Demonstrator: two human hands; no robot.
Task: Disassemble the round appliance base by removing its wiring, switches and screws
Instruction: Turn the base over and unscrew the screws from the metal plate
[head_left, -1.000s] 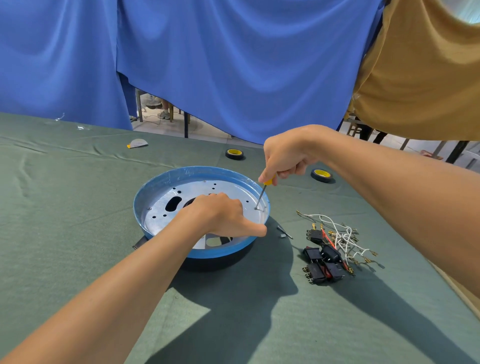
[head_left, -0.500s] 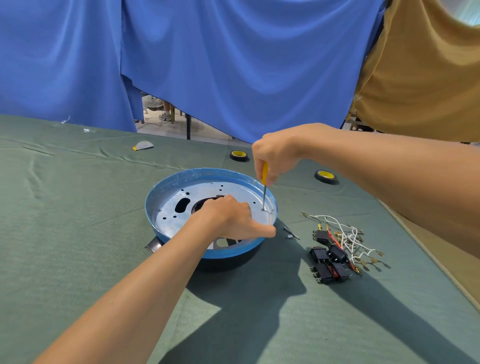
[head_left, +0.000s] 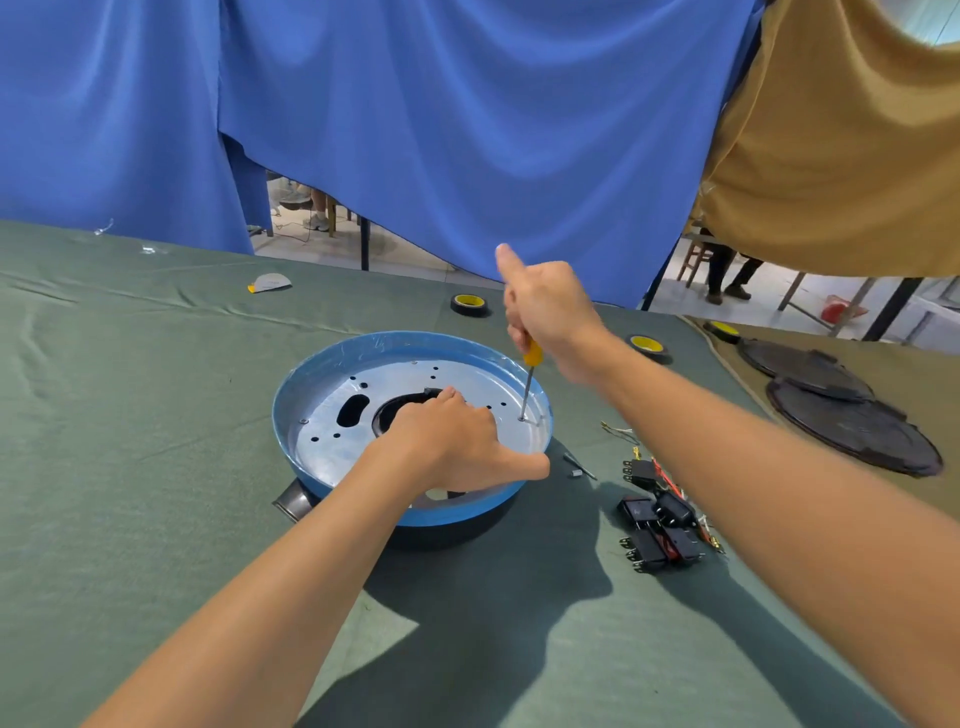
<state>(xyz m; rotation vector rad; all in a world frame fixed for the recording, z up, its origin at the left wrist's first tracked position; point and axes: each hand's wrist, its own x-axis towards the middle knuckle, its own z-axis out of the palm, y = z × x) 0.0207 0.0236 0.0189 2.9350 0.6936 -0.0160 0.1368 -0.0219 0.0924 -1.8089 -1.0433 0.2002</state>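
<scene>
Blue-rimmed base (head_left: 322, 441) gripped by left hand (head_left: 452, 441), right hand (head_left: 550, 312) gripping screwdriver (head_left: 529, 384), switches (head_left: 660, 525), tape rolls (head_left: 469, 304) near

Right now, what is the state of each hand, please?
Left hand: closed, holds the round base.
Right hand: closed, grips the yellow screwdriver, tip down on the base.

the right hand (head_left: 550, 317) hides most of the screwdriver (head_left: 532, 356) handle; its forearm covers part of the wires (head_left: 618, 430).
</scene>
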